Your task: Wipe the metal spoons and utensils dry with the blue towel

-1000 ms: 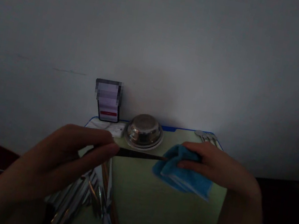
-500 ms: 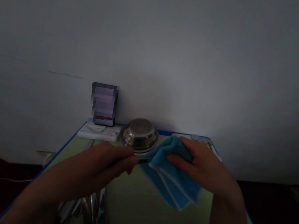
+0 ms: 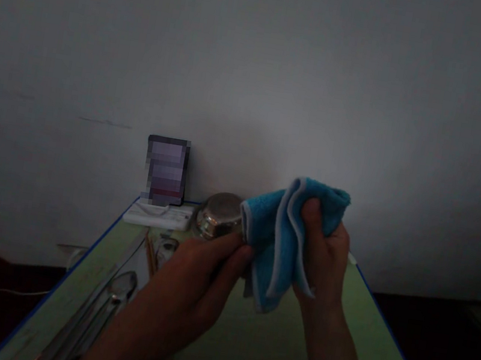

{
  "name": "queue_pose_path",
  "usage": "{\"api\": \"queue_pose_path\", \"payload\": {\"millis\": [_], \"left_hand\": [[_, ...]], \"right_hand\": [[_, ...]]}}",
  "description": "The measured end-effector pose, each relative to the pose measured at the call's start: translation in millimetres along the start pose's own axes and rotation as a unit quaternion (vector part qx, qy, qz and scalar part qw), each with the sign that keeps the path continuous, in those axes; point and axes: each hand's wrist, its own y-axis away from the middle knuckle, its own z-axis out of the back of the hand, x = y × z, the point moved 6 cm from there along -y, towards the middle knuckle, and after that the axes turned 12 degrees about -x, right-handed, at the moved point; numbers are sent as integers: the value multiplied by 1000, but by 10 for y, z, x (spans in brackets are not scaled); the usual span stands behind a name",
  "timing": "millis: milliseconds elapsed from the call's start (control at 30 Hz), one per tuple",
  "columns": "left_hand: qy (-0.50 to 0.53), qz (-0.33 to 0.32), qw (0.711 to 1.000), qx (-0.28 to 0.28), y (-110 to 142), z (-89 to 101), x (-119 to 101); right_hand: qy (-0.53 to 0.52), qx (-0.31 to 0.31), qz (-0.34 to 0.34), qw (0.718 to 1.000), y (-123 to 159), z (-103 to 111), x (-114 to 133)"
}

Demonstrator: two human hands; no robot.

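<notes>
A blue cloth (image 3: pixel 268 221) with a pale hem is bunched in my right hand (image 3: pixel 329 255), the thumb pressing on its folds. My left hand (image 3: pixel 212 273) is closed in a pinch at the cloth's left edge. A thin, dark utensil handle showed between those fingers a moment ago; fingers and cloth hide it now, and its kind cannot be made out. Behind the cloth, an upturned stainless steel bowl (image 3: pixel 220 210) is partly covered from view. Left of my left forearm lie several metal utensils, including a spoon or ladle (image 3: pixel 122 284).
A tablet or phone with a blurred screen (image 3: pixel 168 168) leans against the wall, standing by a white power strip (image 3: pixel 157 215). Wooden chopsticks (image 3: pixel 149 254) lie near the utensils. The pale green table (image 3: pixel 362 333) has a blue edge and meets the wall at the back.
My right hand has lifted and turned the cloth upward. My left hand has shifted right, up against the cloth, and the handle between the hands has gone out of sight.
</notes>
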Motion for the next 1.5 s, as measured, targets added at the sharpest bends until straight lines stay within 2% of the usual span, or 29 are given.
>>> {"api": "queue_pose_path", "payload": {"millis": [133, 200, 267, 333, 400, 467, 533, 667, 833, 933, 1067, 1133, 1200, 1233, 1300, 1400, 1500], "left_hand": [[-25, 23, 999, 0, -12, 21, 40], [-46, 35, 998, 8, -17, 109, 125], [-49, 28, 998, 26, -9, 206, 198], [-65, 13, 996, 59, 22, 274, 257], [-79, -4, 992, 102, 69, 288, 286], [-107, -12, 986, 127, 109, 275, 299], [-128, -9, 982, 138, 127, 248, 300], [-123, -2, 982, 143, 121, 198, 275], [-114, -19, 987, 110, 84, 230, 241], [-99, -28, 992, 72, 68, 269, 178], [-77, -21, 997, 22, 52, 270, 61], [-77, -15, 997, 6, 42, 241, 20], [-81, -6, 997, -3, 33, 218, 10], [-83, -1, 997, -6, 31, 216, 20], [-87, 10, 996, -4, 34, 235, 68], [-102, 22, 994, 33, 65, 289, 182], [-113, 2, 990, 81, 107, 329, 251]], "right_hand": [[13, 21, 8, 1000, 48, -117, -52], [6, 70, 29, 997, 30, -169, -30], [-10, 154, 57, 986, 4, -205, 19], [-4, 276, 86, 957, 14, -232, 61], [54, 400, 109, 908, 68, -239, 52], [103, 446, 143, 878, 85, -204, 54], [132, 454, 170, 865, 89, -178, 75], [162, 440, 199, 861, 97, -152, 139], [116, 381, 232, 887, 67, -130, 225], [61, 315, 218, 922, 38, -127, 202], [-18, 156, 127, 979, -18, -82, 89], [-49, 88, 88, 991, -24, -70, 38], [-72, 60, 57, 994, -24, -93, -3], [-79, 66, 44, 994, -24, -117, -21], [-78, 116, 24, 990, -20, -182, -50], [-50, 252, 15, 966, 24, -258, -63], [-2, 382, 48, 923, 97, -263, -29]]}}
